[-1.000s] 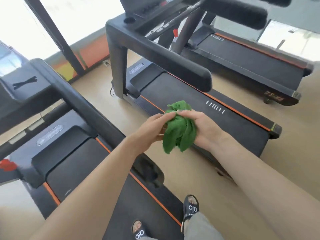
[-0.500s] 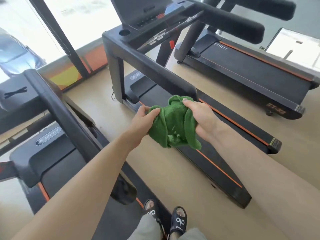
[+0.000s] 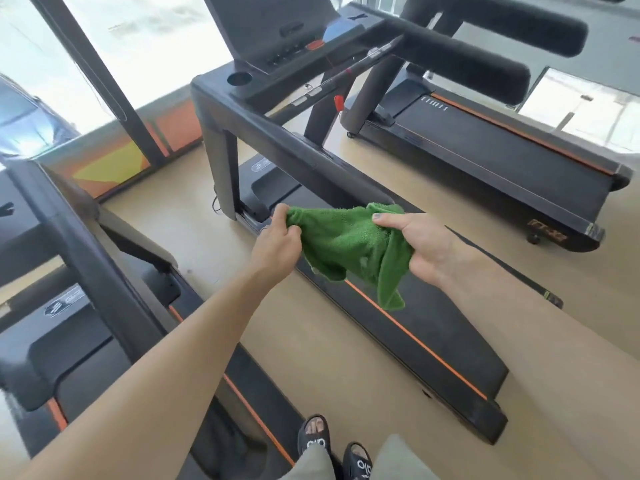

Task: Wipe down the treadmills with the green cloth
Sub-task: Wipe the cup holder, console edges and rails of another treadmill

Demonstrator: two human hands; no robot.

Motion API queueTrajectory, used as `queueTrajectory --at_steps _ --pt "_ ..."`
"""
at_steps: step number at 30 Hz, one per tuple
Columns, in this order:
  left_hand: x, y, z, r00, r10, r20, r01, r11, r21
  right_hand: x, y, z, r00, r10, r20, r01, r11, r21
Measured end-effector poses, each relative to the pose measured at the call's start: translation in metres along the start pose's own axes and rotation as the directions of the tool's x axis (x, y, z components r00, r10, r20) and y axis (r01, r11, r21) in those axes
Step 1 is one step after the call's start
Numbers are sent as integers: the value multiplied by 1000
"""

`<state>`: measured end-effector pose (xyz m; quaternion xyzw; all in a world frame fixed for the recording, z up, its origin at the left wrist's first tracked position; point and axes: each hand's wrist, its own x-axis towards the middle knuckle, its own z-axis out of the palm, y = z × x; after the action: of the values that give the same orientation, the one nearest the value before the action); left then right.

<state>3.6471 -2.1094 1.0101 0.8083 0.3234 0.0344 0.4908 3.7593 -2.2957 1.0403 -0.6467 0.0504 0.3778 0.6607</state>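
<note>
Holding the green cloth [image 3: 349, 244] stretched between both hands, the person stands in the aisle between two treadmills, and the head view, the only one, shows no wiping under way. The left hand [image 3: 277, 239] pinches one bunched corner of the cloth with curled fingers; the right hand [image 3: 420, 242] grips the opposite side, thumb laid over the top edge, while a loose fold hangs down below it. The cloth is in the air, above the near edge of the middle treadmill [image 3: 408, 327] and just in front of the end of its left handrail [image 3: 301, 161], touching neither as far as can be told.

That middle machine has its console [image 3: 277, 39], a round cup holder [image 3: 239, 79] and a red safety clip [image 3: 338, 102] in view. A second treadmill [image 3: 79, 344] lies at the left, partly behind the left forearm, and a third treadmill [image 3: 491, 150] sits at the upper right, well apart from the hands. Two black sandals [image 3: 332, 448] show at the bottom edge on the tan floor [image 3: 311, 358].

Judging from this, the cloth is being opened or refolded ahead of a pass, so the moment is preparation. Nothing shows which machines, if any, are already wiped: no damp streaks or dust lines can be made out on the dark belts and rails. The nearest rail looks like the likely next surface, with the console, belts and the other machines probably left to do.
</note>
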Motion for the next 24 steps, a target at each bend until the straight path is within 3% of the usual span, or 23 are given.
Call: queueTrajectory --at_steps 2,4,8,10,12,15,17,20,22,24 --pt "14 4 -1 993 -114 -11 108 963 -248 17 -4 -3 988 -119 -97 105 984 -145" --pt "30 8 1 989 -146 -23 130 932 -338 33 -7 -9 971 -200 -128 164 954 -250" --pt "63 6 14 985 -137 -109 75 894 -442 65 -11 -25 956 -255 -143 229 958 -176" --pt "81 4 25 981 -139 -133 54 865 -500 83 -12 -35 923 -357 -146 334 929 -159" --pt "100 -1 43 966 -58 -251 -42 925 -377 100 -6 -46 871 -476 -121 453 874 -176" --pt "124 -18 76 883 198 -425 -222 975 -7 133 18 -68 828 -560 20 560 827 -43" --pt "128 -24 93 832 357 -426 -278 931 237 146 28 -83 809 -579 99 574 815 76" --pt "126 -21 109 790 495 -363 -248 798 549 156 27 -105 804 -574 152 543 815 203" --pt "128 -6 102 780 491 -389 -188 776 603 161 13 -111 811 -559 172 520 824 226" --pt "135 13 85 775 444 -450 -143 816 560 160 -6 -109 813 -555 175 503 821 268"
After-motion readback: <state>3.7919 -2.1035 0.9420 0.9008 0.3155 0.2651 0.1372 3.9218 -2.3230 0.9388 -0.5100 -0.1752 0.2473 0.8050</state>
